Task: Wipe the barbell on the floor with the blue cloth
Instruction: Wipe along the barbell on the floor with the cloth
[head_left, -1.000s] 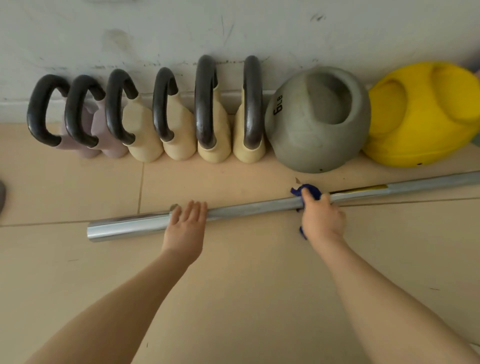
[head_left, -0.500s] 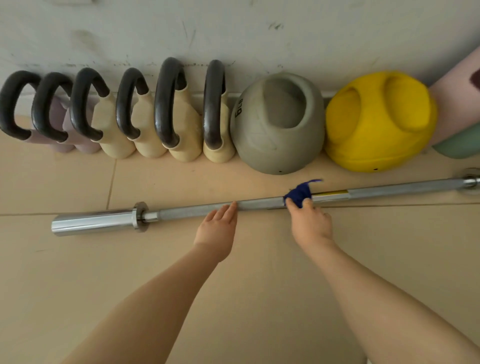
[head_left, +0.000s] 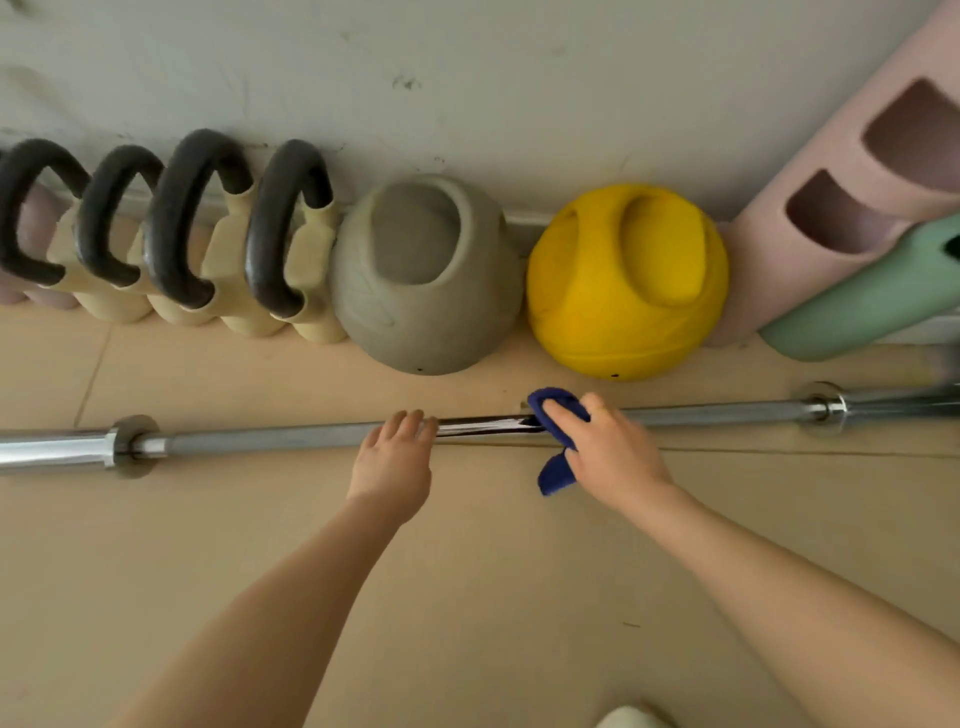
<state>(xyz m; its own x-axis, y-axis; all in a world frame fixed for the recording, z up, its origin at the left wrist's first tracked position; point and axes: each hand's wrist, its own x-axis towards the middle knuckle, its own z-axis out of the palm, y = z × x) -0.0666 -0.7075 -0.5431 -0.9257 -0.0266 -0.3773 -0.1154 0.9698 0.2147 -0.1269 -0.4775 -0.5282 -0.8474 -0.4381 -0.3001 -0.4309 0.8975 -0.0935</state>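
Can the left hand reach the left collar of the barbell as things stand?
Probably yes. The left hand rests with straight fingers on the barbell, and the shaft between it and the left collar is bare, with open floor in front. The kettlebells stand behind the bar.

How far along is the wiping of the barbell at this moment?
Mid-job. The right hand grips the blue cloth around the middle of the long steel barbell on the tan tiled floor; the left hand rests its fingers on the shaft beside it. Nothing shows which stretches are already wiped. The shaft toward the right collar and the left sleeve lie away from the cloth.
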